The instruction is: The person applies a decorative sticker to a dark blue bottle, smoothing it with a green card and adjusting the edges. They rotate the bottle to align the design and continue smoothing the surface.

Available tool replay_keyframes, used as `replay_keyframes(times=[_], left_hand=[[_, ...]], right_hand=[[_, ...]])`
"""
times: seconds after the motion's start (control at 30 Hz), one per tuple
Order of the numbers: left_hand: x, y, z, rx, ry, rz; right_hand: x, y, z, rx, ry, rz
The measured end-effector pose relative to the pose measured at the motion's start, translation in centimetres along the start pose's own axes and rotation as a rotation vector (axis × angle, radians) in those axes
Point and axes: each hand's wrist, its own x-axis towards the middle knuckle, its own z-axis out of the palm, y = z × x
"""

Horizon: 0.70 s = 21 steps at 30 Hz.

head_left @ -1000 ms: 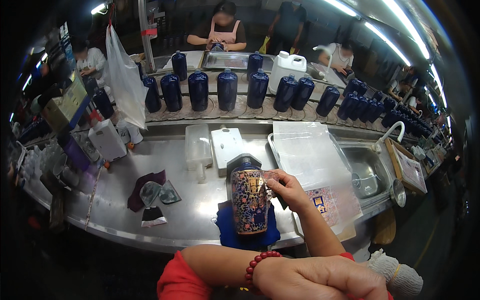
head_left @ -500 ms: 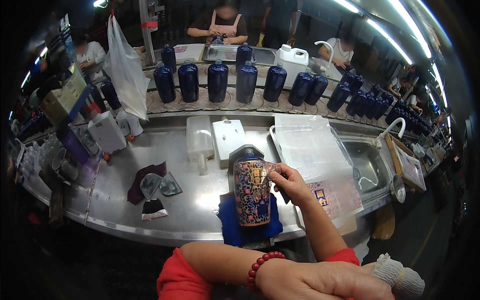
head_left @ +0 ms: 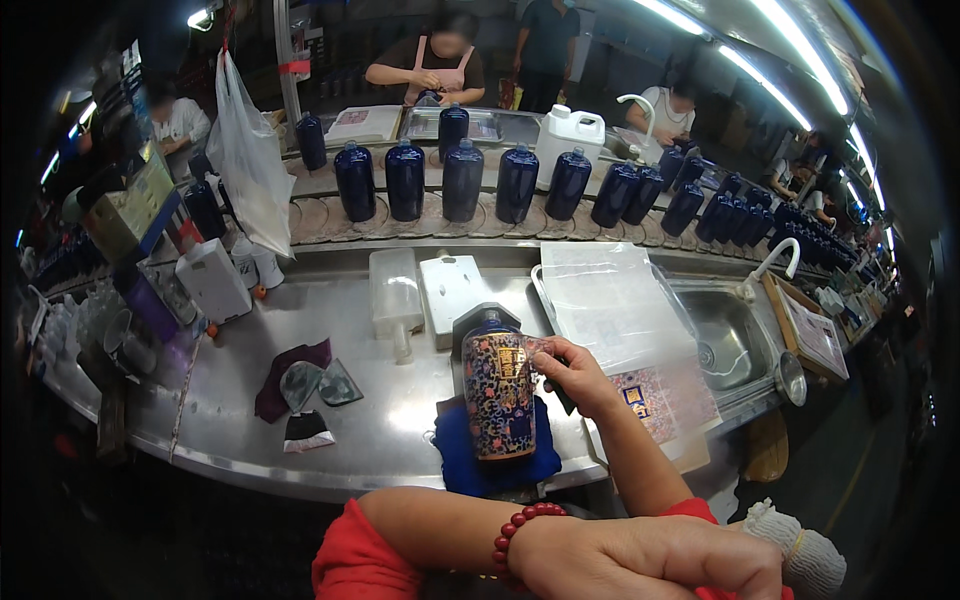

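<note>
The fingers [head_left: 549, 366] of the right hand [head_left: 580, 382] pinched the free right edge of a patterned film [head_left: 498, 400] between thumb and forefinger, while a dark strip [head_left: 562, 400] showed beneath them. That film covered the body of a dark blue bottle [head_left: 491, 325], which lay over a blue cloth [head_left: 450, 452] near the front of the steel desk [head_left: 235, 400], its neck pointing away from the person and set against a grey angular holder [head_left: 468, 320]. The left hand [head_left: 650, 560] crossed low in front, a red bead bracelet [head_left: 510, 527] at its wrist; how its fingers stood could not be told.

Beyond the holder were a white box [head_left: 455, 285] and a clear container [head_left: 393, 285]. Rightward lay patterned sheets [head_left: 675, 405], a pale sheet [head_left: 600, 285] over a tray, then a sink [head_left: 738, 345]. Leftward lay a purple cloth [head_left: 272, 398] and two grey-green pads [head_left: 300, 387]. Farther off, more dark blue bottles [head_left: 463, 182] stood in a row, and a co-worker in a pink apron [head_left: 453, 82] sat behind them.
</note>
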Motion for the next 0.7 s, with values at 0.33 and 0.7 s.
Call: replay_keyframes(times=[0.33,0.7], left_hand=[[-8.8,2.3,-2.7,2.005,0.629,-0.120],[-21.9,-1.0,-4.0,2.002,1.495,-0.193]], right_hand=[[0.1,0.0,-0.5,0.034,-0.033,0.026],[-2.0,0.1,-0.8,0.057,-0.020,0.011]])
